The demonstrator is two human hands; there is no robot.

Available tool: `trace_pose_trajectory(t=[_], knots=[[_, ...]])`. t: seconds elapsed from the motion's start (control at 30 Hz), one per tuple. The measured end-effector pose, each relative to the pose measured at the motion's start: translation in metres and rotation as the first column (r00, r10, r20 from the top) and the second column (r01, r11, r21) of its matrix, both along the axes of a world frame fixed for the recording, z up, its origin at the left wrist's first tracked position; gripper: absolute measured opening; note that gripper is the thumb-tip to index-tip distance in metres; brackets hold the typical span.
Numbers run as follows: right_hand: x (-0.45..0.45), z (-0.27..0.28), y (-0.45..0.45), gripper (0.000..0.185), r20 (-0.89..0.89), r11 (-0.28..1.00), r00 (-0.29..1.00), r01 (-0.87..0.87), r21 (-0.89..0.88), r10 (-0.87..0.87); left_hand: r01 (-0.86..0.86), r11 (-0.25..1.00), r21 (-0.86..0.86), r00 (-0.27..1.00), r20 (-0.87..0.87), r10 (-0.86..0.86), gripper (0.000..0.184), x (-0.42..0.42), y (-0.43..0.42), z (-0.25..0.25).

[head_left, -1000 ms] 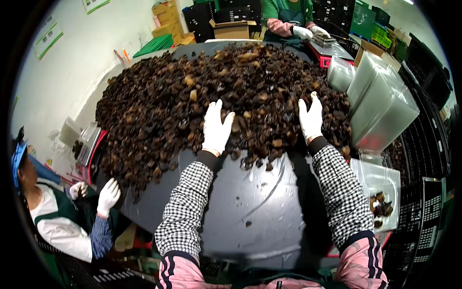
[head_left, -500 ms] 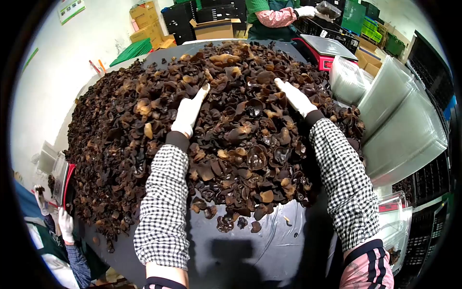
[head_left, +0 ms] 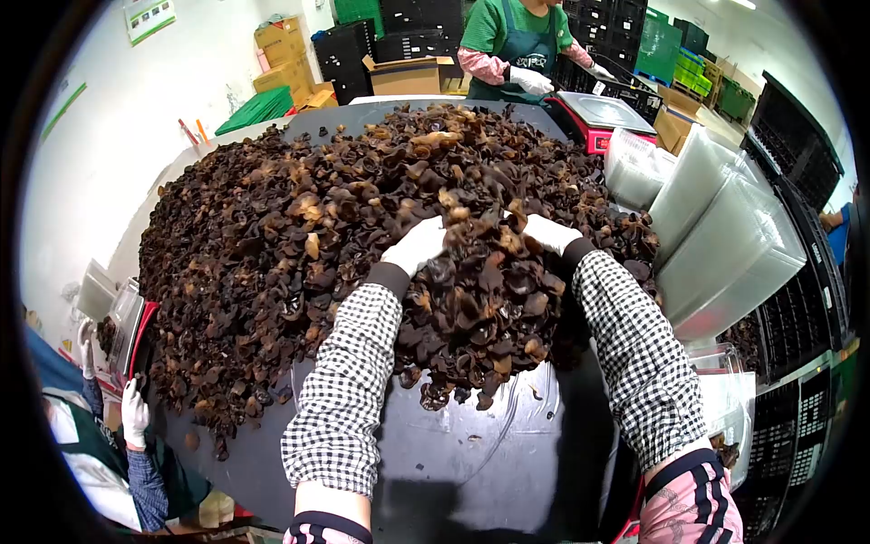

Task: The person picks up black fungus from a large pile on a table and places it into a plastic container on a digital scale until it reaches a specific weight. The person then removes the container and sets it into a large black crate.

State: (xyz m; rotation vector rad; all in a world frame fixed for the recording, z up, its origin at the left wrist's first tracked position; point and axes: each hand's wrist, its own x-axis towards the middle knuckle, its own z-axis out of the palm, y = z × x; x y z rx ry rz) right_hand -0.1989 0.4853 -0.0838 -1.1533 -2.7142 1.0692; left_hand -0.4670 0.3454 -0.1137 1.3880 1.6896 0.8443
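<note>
Dark brown wood ear mushrooms (head_left: 263, 236) lie in a broad heap over the table. My left hand (head_left: 419, 245), in a white glove, presses into the near side of the heap. Across from it, my right hand (head_left: 548, 233), gloved alike, reaches into the mushrooms from the right. Between the two hands a raised mound of mushrooms (head_left: 485, 281) is bunched up, its top blurred by motion. The fingers of both hands are mostly buried, so their closing does not show.
Clear plastic tubs (head_left: 729, 254) stand stacked at the right, near a red scale (head_left: 603, 113). A person (head_left: 512, 54) in a green apron stands across the table. At lower left, another person's gloved hand (head_left: 135, 412) is near a second scale (head_left: 131, 335). Grey tabletop (head_left: 453, 453) shows in front.
My hands have come toward me and closer together, bunching mushrooms between them. The view has shifted. The person across has lowered the arm that held a clear tub.
</note>
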Motion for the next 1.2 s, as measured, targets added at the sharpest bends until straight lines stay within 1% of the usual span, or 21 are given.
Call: trace_pose_trajectory(t=[0.07,0.1,0.17,0.2,0.23,0.3,0.37,0.4,0.47,0.5,0.53,0.6,0.63,0.67,0.77,0.83,0.9,0.97,1.03,1.13,1.2], knots=[[-0.001,-0.022,-0.008,0.061,-0.024,0.992,0.995,0.093,-0.083,-0.095,-0.044,0.997,-0.069,0.959,0.277,0.061,0.039,0.017,-0.025,0.019],[0.011,0.024,-0.052,0.067,0.019,0.994,0.997,0.079,-0.07,-0.078,0.008,0.994,-0.108,0.988,0.156,0.009,0.041,0.012,-0.029,0.016],[0.016,0.028,-0.068,0.074,0.07,0.98,0.987,0.15,-0.127,-0.142,-0.099,0.992,-0.077,0.98,0.164,0.11,0.048,0.026,-0.045,0.019],[0.021,0.024,-0.078,0.076,0.033,0.984,0.988,0.155,-0.09,-0.152,-0.061,0.991,-0.119,0.992,0.102,0.074,0.051,0.028,-0.05,0.025],[0.028,0.021,-0.083,0.079,-0.037,0.999,0.999,0.031,-0.023,-0.032,-0.059,0.991,-0.119,0.99,0.122,0.073,0.056,0.031,-0.059,0.027],[0.035,0.024,-0.095,0.08,0.104,0.998,0.994,0.04,-0.044,-0.036,-0.013,0.994,-0.106,0.993,0.112,0.025,0.064,0.039,-0.079,0.038],[0.042,0.028,-0.116,0.082,0.064,0.995,0.994,0.092,-0.032,-0.089,0.076,0.993,-0.086,0.996,0.051,-0.072,0.069,0.041,-0.094,0.048],[0.046,0.022,-0.122,0.082,0.01,0.994,0.994,0.113,-0.008,-0.113,0.155,0.973,-0.173,0.987,-0.011,-0.159,0.074,0.034,-0.092,0.042],[0.05,0.054,-0.163,0.085,-0.022,0.975,0.976,0.216,-0.057,-0.217,0.134,0.975,-0.176,0.961,-0.217,-0.171,0.077,0.035,-0.111,0.054],[0.054,0.05,-0.173,0.079,-0.138,0.973,0.964,0.23,-0.012,-0.229,0.126,0.978,-0.169,0.931,-0.32,-0.175,0.079,0.034,-0.115,0.06],[0.057,0.051,-0.182,0.074,-0.128,0.965,0.959,0.261,0.032,-0.255,0.283,0.937,-0.208,0.835,-0.428,-0.347,0.088,0.029,-0.113,0.071],[0.06,0.058,-0.21,0.066,-0.164,0.938,0.941,0.319,0.138,-0.296,0.187,0.918,-0.35,0.764,-0.535,-0.36,0.097,0.033,-0.12,0.107],[0.058,0.074,-0.228,0.069,-0.052,0.936,0.949,0.316,0.155,-0.312,0.193,0.91,-0.366,0.702,-0.596,-0.389,0.1,0.035,-0.122,0.122],[0.057,0.061,-0.236,0.069,-0.139,0.897,0.936,0.349,0.27,-0.322,0.218,0.912,-0.348,0.642,-0.653,-0.402,0.101,0.027,-0.115,0.128],[0.058,0.032,-0.256,0.071,-0.3,0.782,0.9,0.427,0.455,-0.317,0.157,0.944,-0.291,0.699,-0.643,-0.314,0.082,0.017,-0.091,0.173],[0.058,0.024,-0.256,0.064,-0.403,0.72,0.878,0.452,0.527,-0.256,-0.05,0.989,0.139,0.761,-0.636,0.128,0.058,0.01,-0.061,0.169],[0.059,0.014,-0.249,0.061,-0.479,0.681,0.857,0.465,0.566,-0.188,-0.09,0.901,0.425,0.685,-0.63,0.366,0.036,0.001,-0.014,0.152],[0.06,0.019,-0.249,0.054,-0.499,0.684,0.849,0.47,0.558,-0.175,-0.024,0.802,0.596,0.756,-0.514,0.405,0.04,-0.013,0.038,0.128],[0.061,0.019,-0.246,0.052,-0.528,0.672,0.837,0.476,0.568,-0.145,0.064,0.807,0.588,0.647,-0.64,0.415,0.055,-0.021,0.08,0.108],[0.065,0.016,-0.242,0.052,-0.571,0.691,0.81,0.491,0.531,-0.137,-0.039,0.894,0.447,0.753,-0.575,0.32,0.057,-0.007,0.101,0.096],[0.069,0.014,-0.245,0.054,-0.573,0.715,0.805,0.493,0.496,-0.157,-0.014,0.95,0.312,0.791,-0.578,0.201,0.045,0.001,0.094,0.083]])
